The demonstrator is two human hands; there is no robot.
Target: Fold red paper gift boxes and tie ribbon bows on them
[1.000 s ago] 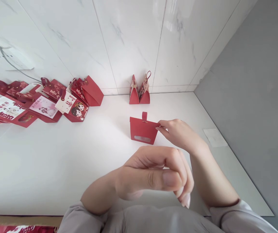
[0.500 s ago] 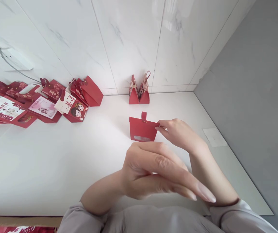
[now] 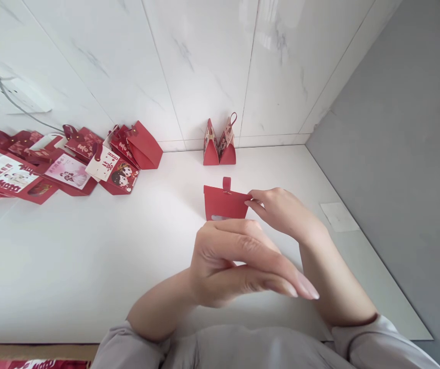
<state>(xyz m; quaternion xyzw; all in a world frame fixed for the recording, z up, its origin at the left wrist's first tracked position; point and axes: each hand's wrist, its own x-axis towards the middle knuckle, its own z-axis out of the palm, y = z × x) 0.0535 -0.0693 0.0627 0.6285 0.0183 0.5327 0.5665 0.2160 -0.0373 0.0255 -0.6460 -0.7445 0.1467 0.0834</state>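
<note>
My right hand [image 3: 273,210] pinches the top right corner of a small red gift box [image 3: 225,202] that stands on the white counter. A red strap loop sticks up from the box's top edge, and a pale window shows low on its front. Close to the camera is my left hand [image 3: 238,264], raised in front of the box and hiding its bottom. Its fingers are pressed together and point right, the thumb close beneath them, with nothing visible between.
Two small peaked red gift boxes [image 3: 220,146] stand against the marble-tiled wall. Several printed red gift boxes [image 3: 116,174] crowd the left side of the white counter [image 3: 89,266]. A pale square [image 3: 338,217] lies near the right edge. Red packaging [image 3: 31,364] shows at bottom left.
My left hand has drawn its fingertips in, slightly up and left, and the thumb and fingers are closer together. My right hand and the red gift box stay where they were.
</note>
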